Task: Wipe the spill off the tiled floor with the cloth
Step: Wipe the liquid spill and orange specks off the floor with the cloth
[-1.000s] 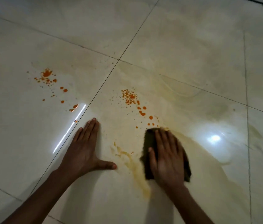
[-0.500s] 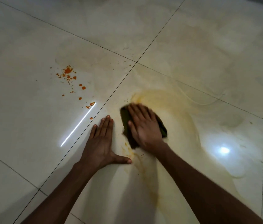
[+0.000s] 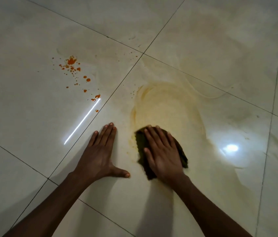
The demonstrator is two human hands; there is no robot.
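Pressing the dark green cloth (image 3: 182, 147) flat under your right hand (image 3: 163, 155), fingers straight and spread rather than gripping, you have it on the tile just right of your left hand (image 3: 99, 154), which rests open-palmed on the tiled floor (image 3: 23, 125) as a brace. Half a second ago the cloth was further up the tile, and a second ago orange drops sat there — now that patch is only a pale yellow smear (image 3: 165, 106), so the stroke took the drops but left a film. The orange droplets (image 3: 76, 72) on the neighbouring tile to the left are untouched, well apart from the cloth. You are likely midway — expect to go over the smear again, then cross the grout line (image 3: 123, 79) to the remaining drops.
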